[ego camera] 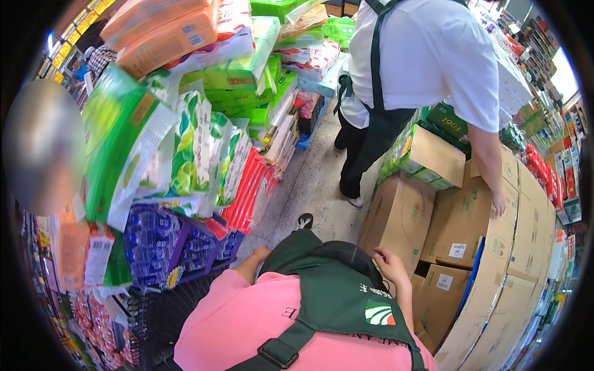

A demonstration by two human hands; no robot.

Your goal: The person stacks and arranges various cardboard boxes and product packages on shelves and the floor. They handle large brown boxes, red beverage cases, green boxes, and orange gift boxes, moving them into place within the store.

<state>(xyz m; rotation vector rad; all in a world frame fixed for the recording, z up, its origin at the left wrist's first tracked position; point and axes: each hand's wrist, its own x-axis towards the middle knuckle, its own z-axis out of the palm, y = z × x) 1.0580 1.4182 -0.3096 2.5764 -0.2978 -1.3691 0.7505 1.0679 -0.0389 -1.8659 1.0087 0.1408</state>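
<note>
My left hand (261,253) hangs by my hip, its fingers hidden behind my dark green apron (334,287). At my other side my right hand (391,265) is held beside a black bag-like item (348,255) at my waist. Its fingers are loosely bent and apart, and I see nothing held in them. Just past that hand stands a tall brown cardboard carton (399,218). More cartons (448,218) lie behind it, two with white labels. A co-worker's hand (499,203) rests at the cartons' upper edge.
Packs of tissue paper (190,143) are piled high on the left, above blue-tinted bottled water (153,241). A co-worker (413,60) in a white shirt and dark apron stands ahead on the concrete aisle floor (306,185). Stacked cartons (524,222) line the right side.
</note>
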